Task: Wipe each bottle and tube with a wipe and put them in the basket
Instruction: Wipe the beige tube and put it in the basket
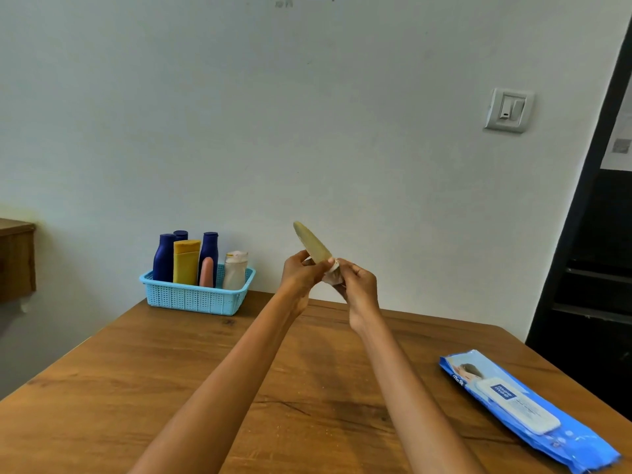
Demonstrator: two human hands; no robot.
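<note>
Both hands are up above the middle of the worktop [212,381]. The left hand [301,273] grips the lower end of a pale yellow-green tube [313,242], which tilts up and to the left in the air. The right hand [355,285] pinches a white wipe [332,273] against the tube's base, fingers curled round it. At the far left corner sits the blue basket [196,297], with bottles and tubes standing in it. The wipes pack [526,408] lies near the right edge.
</note>
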